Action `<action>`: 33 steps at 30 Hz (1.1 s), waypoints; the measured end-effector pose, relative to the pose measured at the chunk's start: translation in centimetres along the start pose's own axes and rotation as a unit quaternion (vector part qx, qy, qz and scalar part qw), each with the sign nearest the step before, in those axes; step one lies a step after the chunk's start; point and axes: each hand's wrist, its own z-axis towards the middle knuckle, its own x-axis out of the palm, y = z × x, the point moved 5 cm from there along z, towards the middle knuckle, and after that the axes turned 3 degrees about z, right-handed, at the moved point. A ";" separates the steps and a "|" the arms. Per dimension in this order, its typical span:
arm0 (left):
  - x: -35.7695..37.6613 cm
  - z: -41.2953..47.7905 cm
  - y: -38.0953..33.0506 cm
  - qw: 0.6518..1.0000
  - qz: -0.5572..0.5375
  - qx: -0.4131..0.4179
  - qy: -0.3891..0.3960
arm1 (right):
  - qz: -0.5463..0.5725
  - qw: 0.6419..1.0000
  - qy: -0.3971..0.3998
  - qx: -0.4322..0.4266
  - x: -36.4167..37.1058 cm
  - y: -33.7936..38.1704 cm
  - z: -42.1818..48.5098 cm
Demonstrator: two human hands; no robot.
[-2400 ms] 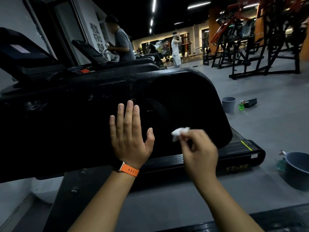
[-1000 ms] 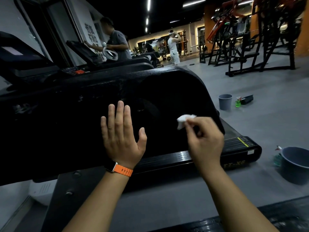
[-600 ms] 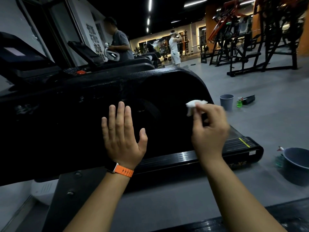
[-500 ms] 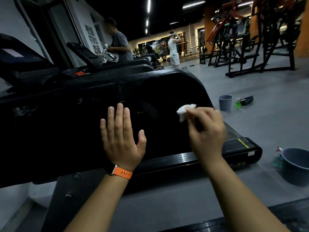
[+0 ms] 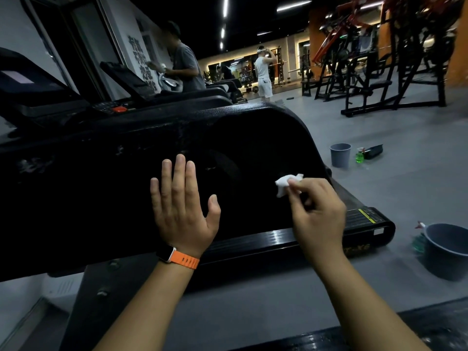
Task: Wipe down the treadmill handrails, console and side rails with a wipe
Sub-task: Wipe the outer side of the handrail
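A black treadmill fills the view; its broad side panel (image 5: 258, 138) faces me, with the console (image 5: 33, 87) up at the far left and the low side rail (image 5: 253, 240) running along the bottom. My left hand (image 5: 181, 209) lies flat on the panel, fingers straight, an orange watch strap on the wrist. My right hand (image 5: 316, 214) pinches a small crumpled white wipe (image 5: 285, 183) and holds it against the panel's right part.
A grey bucket (image 5: 448, 252) stands on the floor at the right, a smaller grey bucket (image 5: 340, 154) with a green spray bottle (image 5: 359, 155) further back. One person (image 5: 184, 67) stands at a neighbouring treadmill, another person (image 5: 263, 72) behind. Weight machines (image 5: 379, 59) at back right.
My right hand has moved the wipe up and to the right across the panel, then back down to its lower right part. My left hand has stayed flat in place.
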 end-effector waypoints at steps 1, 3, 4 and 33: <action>0.0 0.0 0.1 1.000 0.001 -0.001 0.000 | 0.003 1.000 -0.012 0.002 -0.5 -0.3 0.2; -0.1 -0.1 0.1 1.000 0.002 0.000 0.001 | 0.035 0.993 -0.094 0.056 -2.3 -1.6 1.3; -0.1 -0.1 0.0 1.000 0.002 0.001 0.001 | 0.050 0.989 -0.116 0.075 -2.7 -1.9 1.5; 0.1 -0.3 -0.2 1.000 -0.005 -0.008 0.006 | 0.004 0.996 0.015 0.088 -1.9 -3.8 -5.1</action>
